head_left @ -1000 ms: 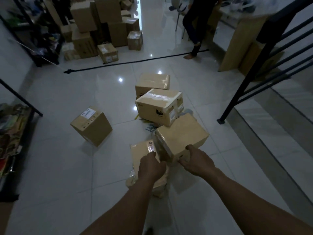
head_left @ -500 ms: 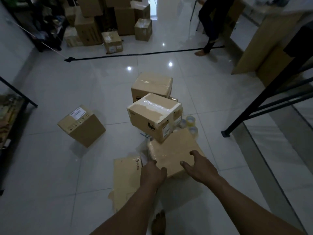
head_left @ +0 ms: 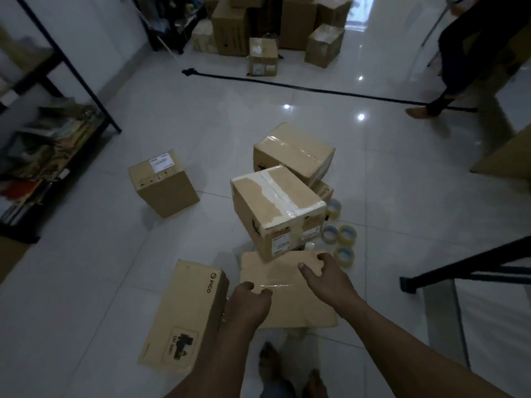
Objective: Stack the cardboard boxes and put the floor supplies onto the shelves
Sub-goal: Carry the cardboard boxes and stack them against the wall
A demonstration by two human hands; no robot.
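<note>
A plain cardboard box (head_left: 287, 294) sits low on the floor right in front of me. My left hand (head_left: 250, 305) grips its near left edge with curled fingers. My right hand (head_left: 327, 277) curls over its far right corner. A taped box (head_left: 275, 208) leans just beyond it, with another box (head_left: 293, 150) behind that. A long PICO box (head_left: 184, 314) lies to the left, touching my left wrist. A labelled box (head_left: 163, 182) stands apart further left. Several tape rolls (head_left: 339, 234) lie on the floor by the right hand.
A black shelf rack (head_left: 43, 145) full of goods stands at the left. Stacked boxes (head_left: 258, 24) fill the far wall. A black cable (head_left: 287, 87) crosses the floor. A person's leg (head_left: 448, 81) is at the upper right, a black railing foot (head_left: 408, 282) at the right.
The held box came down from mid-air to rest low on the floor beside the PICO box. Both hands stayed on it. Tape rolls came into view.
</note>
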